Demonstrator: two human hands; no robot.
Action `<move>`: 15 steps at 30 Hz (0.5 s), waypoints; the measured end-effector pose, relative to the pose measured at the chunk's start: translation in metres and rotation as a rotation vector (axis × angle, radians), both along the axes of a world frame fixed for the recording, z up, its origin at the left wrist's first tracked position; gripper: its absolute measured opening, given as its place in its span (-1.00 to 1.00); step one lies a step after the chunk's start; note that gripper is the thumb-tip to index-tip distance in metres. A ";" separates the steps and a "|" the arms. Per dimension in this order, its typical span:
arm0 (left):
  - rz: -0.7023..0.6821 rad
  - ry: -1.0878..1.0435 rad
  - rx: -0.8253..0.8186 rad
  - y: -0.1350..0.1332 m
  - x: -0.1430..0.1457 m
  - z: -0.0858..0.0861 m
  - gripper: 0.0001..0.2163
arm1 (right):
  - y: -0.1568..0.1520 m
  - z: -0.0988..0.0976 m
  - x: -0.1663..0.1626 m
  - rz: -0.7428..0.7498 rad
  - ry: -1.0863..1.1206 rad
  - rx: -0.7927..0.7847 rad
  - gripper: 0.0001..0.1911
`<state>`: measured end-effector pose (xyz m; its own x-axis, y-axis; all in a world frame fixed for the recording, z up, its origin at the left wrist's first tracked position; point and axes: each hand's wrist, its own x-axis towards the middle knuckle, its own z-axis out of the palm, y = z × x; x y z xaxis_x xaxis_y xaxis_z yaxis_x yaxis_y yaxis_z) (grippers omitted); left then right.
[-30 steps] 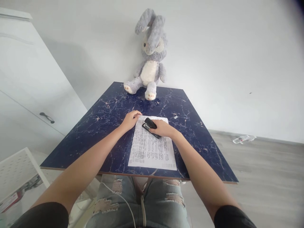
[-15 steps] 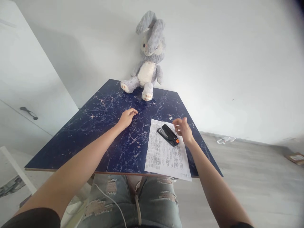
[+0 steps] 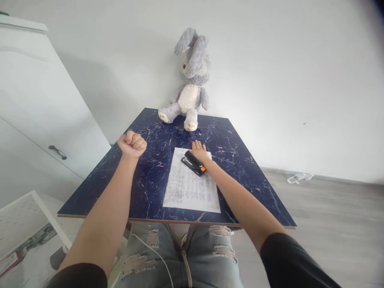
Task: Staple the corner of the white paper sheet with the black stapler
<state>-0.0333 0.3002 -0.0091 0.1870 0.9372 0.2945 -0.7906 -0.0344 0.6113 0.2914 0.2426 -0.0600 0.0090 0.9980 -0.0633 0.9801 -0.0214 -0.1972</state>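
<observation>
A printed sheet of paper (image 3: 189, 188) lies on the dark blue marbled table (image 3: 249, 188) in front of me. A black stapler (image 3: 193, 163) with an orange end rests on the sheet's top part. My right hand (image 3: 199, 151) lies flat on the paper's top right corner, just behind the stapler, fingers stretched out and holding nothing. My left hand (image 3: 132, 144) is raised above the table's left side, closed in a fist with nothing visible in it.
A grey plush rabbit (image 3: 189, 84) sits at the table's far edge against the white wall. A white cabinet (image 3: 36, 112) stands to the left. A white perforated rack (image 3: 27, 236) is at lower left. A plastic bottle (image 3: 298, 177) lies on the floor at right.
My right hand let go of the stapler, which now lies on the paper, and settled flat behind it. My left hand left the table, rose and closed into a fist.
</observation>
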 end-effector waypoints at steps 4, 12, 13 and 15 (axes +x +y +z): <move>0.034 -0.095 0.157 -0.002 -0.014 -0.003 -0.47 | 0.045 0.011 -0.081 0.156 0.084 -0.025 -0.26; 0.034 0.076 0.035 -0.001 -0.009 -0.010 -0.31 | 0.078 0.011 -0.146 0.327 0.160 0.050 -0.32; 0.032 0.077 0.029 -0.002 -0.008 -0.010 -0.30 | 0.076 0.011 -0.144 0.370 0.187 0.088 -0.34; 0.030 0.068 0.028 -0.002 -0.008 -0.010 -0.29 | 0.067 0.012 -0.135 0.524 0.261 0.109 -0.37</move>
